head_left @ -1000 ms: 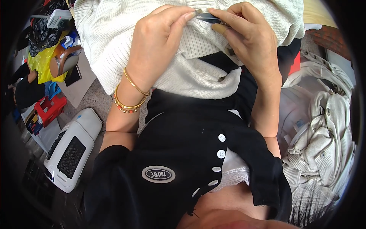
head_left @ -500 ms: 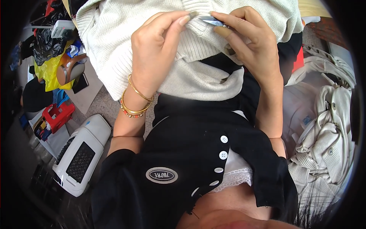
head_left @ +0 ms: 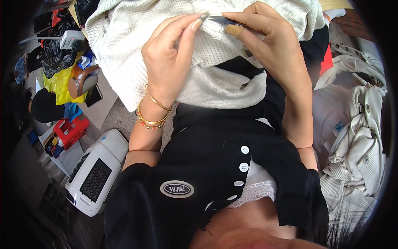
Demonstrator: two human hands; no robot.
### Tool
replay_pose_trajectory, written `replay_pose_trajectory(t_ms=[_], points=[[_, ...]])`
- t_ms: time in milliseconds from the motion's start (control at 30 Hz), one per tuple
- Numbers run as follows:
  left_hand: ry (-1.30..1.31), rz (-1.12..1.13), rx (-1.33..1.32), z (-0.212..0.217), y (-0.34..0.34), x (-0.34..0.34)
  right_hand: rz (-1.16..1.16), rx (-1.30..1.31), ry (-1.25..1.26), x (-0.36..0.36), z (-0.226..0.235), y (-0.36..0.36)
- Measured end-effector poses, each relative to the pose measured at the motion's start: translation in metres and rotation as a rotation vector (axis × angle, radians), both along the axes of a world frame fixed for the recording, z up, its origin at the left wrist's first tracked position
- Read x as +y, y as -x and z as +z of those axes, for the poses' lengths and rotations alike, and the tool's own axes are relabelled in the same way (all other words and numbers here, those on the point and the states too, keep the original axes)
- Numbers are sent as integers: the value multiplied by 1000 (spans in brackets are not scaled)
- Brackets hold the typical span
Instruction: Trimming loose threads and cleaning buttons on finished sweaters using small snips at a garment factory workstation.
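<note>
A cream knitted cardigan (head_left: 124, 54) is spread over my lap, with ribbed edges and folds. My left hand (head_left: 172, 54) is closed in a pinch at the garment's upper edge. A small greyish bit shows at those fingertips; I cannot make out whether it is a button. Close beside it, my right hand (head_left: 269, 41) grips small metal thread snips (head_left: 219, 20), their blades pointing left to the pinched spot. A tan cover wraps the right thumb's tip. The fingers partly hide the snips' handles.
More pale knitwear with buttons (head_left: 360, 137) lies in a heap at right, beside clear plastic. On the left are a white-and-grey appliance (head_left: 99, 170), a red plastic basket (head_left: 72, 133), brown headphones (head_left: 83, 83), a yellow bag (head_left: 60, 85) and a black bag (head_left: 60, 54).
The snips have turned slightly, so their blades look darker. Both hands stay close together at the same spot on the cardigan. The surroundings at left have shifted a little rightward in view.
</note>
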State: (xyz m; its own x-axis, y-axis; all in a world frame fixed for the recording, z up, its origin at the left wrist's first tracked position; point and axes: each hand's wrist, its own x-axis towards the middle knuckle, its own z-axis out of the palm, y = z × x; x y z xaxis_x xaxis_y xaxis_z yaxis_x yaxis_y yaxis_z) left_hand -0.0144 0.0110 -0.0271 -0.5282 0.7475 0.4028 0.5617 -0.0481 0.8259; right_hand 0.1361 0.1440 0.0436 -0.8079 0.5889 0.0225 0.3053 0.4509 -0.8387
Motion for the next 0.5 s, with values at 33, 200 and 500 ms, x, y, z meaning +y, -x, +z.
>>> replay_pose_trajectory(t_ms=[33,200,500], points=[[0,-5,1,1,0,1,-3,-18,35,0,2,1],[27,6,50,2,-1,0,18,-28,33,3,3,2],[26,-17,-178,3,-1,-2,36,77,-10,3,-10,-1]])
